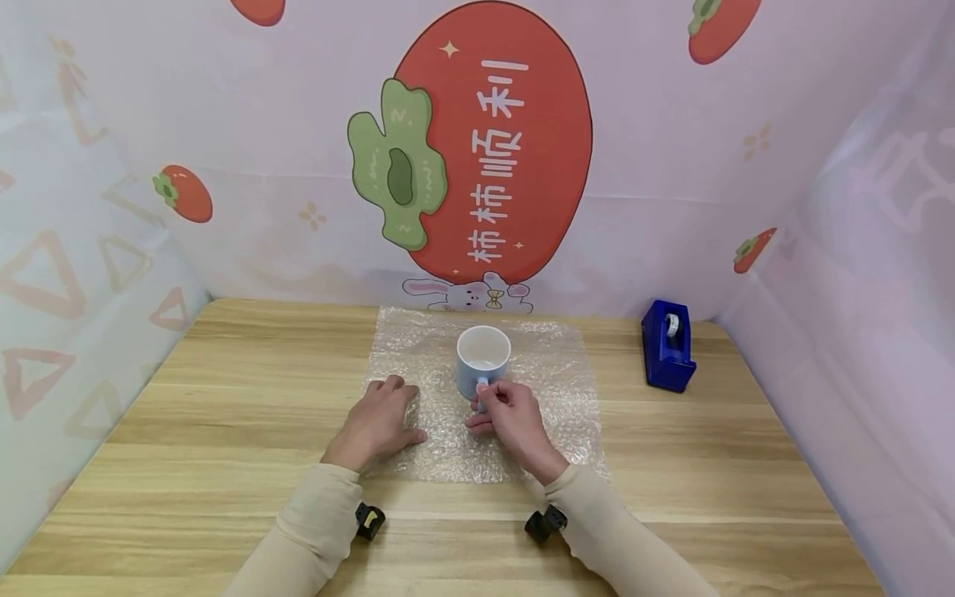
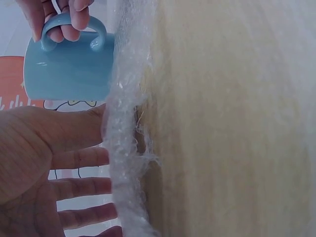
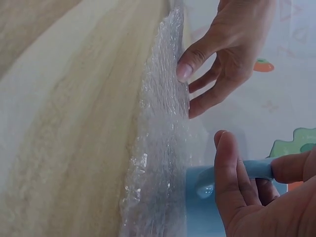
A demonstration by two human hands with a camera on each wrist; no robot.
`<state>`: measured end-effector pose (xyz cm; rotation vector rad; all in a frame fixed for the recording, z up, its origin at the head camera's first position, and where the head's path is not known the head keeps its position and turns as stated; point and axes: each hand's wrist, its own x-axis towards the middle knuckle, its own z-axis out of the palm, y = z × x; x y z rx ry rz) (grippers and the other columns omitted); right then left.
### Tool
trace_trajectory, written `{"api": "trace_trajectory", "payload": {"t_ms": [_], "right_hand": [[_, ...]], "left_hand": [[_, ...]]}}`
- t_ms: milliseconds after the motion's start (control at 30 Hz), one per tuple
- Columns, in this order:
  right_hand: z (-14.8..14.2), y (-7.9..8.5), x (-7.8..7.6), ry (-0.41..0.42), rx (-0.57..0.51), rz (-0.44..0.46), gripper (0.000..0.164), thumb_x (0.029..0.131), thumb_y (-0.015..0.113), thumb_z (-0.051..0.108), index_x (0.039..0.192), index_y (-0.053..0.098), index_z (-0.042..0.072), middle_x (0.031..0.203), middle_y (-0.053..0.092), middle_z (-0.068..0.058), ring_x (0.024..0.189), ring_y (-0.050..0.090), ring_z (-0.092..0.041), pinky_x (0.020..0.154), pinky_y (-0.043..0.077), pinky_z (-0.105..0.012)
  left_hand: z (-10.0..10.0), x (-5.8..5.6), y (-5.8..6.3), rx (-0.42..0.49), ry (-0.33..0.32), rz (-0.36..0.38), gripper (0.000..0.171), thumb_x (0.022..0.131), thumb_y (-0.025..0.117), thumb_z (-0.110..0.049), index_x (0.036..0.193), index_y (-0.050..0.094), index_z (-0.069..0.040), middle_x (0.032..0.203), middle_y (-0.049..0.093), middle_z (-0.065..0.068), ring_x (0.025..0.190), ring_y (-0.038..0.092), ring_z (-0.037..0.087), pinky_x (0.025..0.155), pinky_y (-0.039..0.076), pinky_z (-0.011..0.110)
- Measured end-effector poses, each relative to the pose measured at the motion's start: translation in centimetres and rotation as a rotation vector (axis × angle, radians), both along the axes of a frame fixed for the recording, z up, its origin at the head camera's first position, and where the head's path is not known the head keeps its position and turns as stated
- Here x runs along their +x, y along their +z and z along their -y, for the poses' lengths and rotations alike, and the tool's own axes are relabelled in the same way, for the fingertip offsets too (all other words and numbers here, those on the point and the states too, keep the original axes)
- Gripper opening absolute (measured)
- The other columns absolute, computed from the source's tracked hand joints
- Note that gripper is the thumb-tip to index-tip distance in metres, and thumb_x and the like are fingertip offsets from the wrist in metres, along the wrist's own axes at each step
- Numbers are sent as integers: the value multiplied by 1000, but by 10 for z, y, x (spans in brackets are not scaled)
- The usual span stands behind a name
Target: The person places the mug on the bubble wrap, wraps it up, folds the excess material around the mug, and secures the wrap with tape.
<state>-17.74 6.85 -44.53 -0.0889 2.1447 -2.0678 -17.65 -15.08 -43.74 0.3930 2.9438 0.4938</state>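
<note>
A light blue mug (image 1: pixel 468 377) with a white inside stands upright on a sheet of bubble wrap (image 1: pixel 552 356). My right hand (image 1: pixel 515 419) grips the mug's handle, which faces toward me; in the right wrist view the fingers (image 3: pixel 228 173) pass through the handle (image 3: pixel 256 169). To the left, my left hand (image 1: pixel 380 419) rests with spread fingers on the left part of the bubble wrap. The left wrist view shows its fingertips and thumb (image 2: pixel 79 128) pressed to the sheet, apart from the mug (image 2: pixel 69 69).
A blue tape dispenser (image 1: pixel 667 348) with a small roll of tape stands at the back right of the wooden table (image 1: pixel 269 373). Behind the table hangs a pale cloth backdrop (image 1: pixel 642 141) printed with persimmons. More cloth closes off both sides.
</note>
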Motion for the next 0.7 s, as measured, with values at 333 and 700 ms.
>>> {"api": "trace_trajectory", "payload": {"t_ms": [333, 700], "right_hand": [[-2, 3, -1, 32, 16, 26, 33, 106, 55, 16, 99, 61, -15, 99, 66, -24, 76, 73, -32, 72, 61, -43], [-29, 11, 0, 134, 343, -65, 30, 96, 72, 24, 113, 70, 0, 108, 69, -13, 70, 71, -26, 64, 60, -39]], "left_hand": [[0, 0, 0, -2, -1, 0, 69, 80, 86, -30, 134, 60, 4, 137, 52, 28, 128, 46, 50, 105, 43, 59], [0, -1, -1, 0, -3, -1, 70, 80, 87, -32, 134, 60, 4, 138, 51, 28, 128, 46, 50, 104, 43, 59]]}}
